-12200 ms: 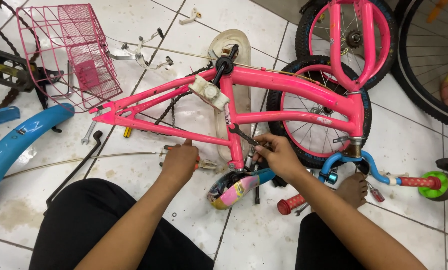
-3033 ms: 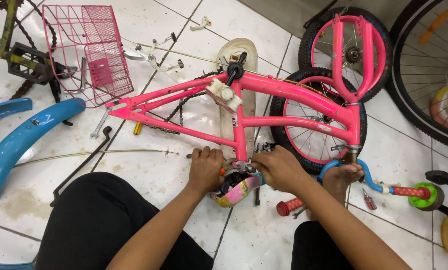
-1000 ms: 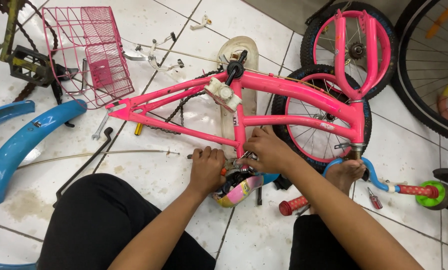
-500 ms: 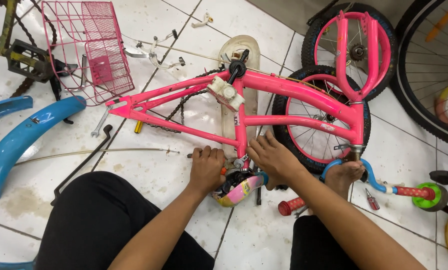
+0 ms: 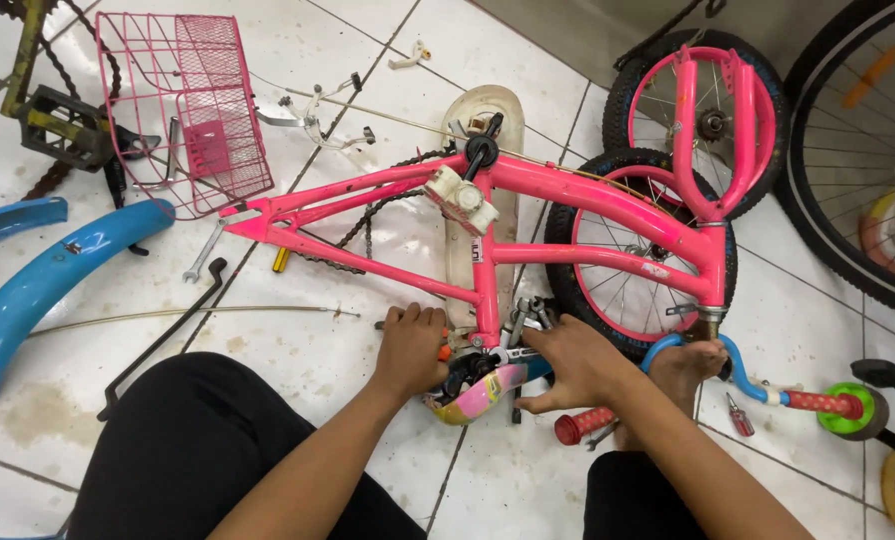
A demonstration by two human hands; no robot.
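Landmark for all positions: the small pink steel bicycle frame [image 5: 567,200], lying upside down on the white tiled floor [image 5: 297,350], saddle end toward us.

Our left hand [image 5: 410,345] sits just below the frame's seat tube, on its left side. Fingers curled and pressed together over something at the seat clamp; we cannot tell what they enclose, only a bit of orange shows at the knuckles.

Our right hand [image 5: 572,362] sits just right of the same tube, touching the multicoloured padded saddle [image 5: 477,392] that lies directly under the frame's lower end. Fingers partly spread, thumb low beside the saddle; a grey metal wrench head [image 5: 523,318] rises between this hand and the tube. Whether the hand actually clasps the wrench is not visible.

Right of the frame: blue handlebar with a red ribbed grip [image 5: 822,402], and a second red grip [image 5: 585,425] near our right wrist. The black-tyred front wheel with pink rim [image 5: 637,255] lies behind the frame's main tubes.

Left of the frame: pink wire basket [image 5: 182,110], touching the rear dropout end; blue curved plastic mudguard [image 5: 47,285] farther left. A black chain [image 5: 367,235] hangs across the rear stays.

Above the frame: cream chain guard [image 5: 482,110].
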